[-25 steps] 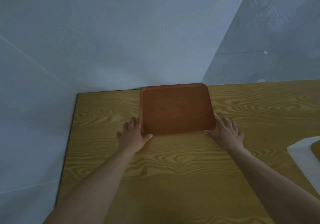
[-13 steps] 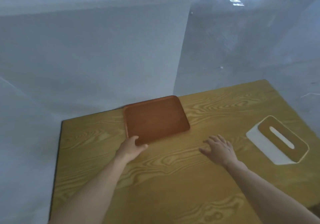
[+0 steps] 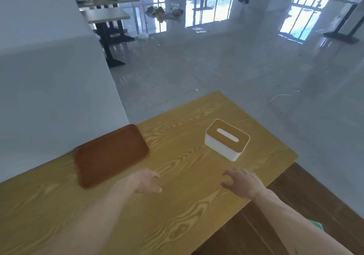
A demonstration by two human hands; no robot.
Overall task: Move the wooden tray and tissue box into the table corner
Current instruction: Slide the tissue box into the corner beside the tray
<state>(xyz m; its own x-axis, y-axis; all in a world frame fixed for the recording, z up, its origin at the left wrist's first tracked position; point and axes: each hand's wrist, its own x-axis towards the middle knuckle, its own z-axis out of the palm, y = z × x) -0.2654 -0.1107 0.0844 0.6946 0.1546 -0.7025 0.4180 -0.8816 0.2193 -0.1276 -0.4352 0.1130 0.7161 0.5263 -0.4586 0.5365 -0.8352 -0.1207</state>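
Hands (image 3: 146, 181) (image 3: 241, 182) spread, empty, above table (image 3: 187, 211)

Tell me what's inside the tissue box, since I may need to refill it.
The tissue box has a wooden lid with a white-looking slot; no tissue sticks out. The lid and white walls cover the inside, so its contents can't be seen.

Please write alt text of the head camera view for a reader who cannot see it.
Two bare hands, left hand and right hand, hover open over a wooden table, holding nothing. A brown wooden tray lies at the table's left, against a white wall; a white tissue box with a wooden lid stands to the right.
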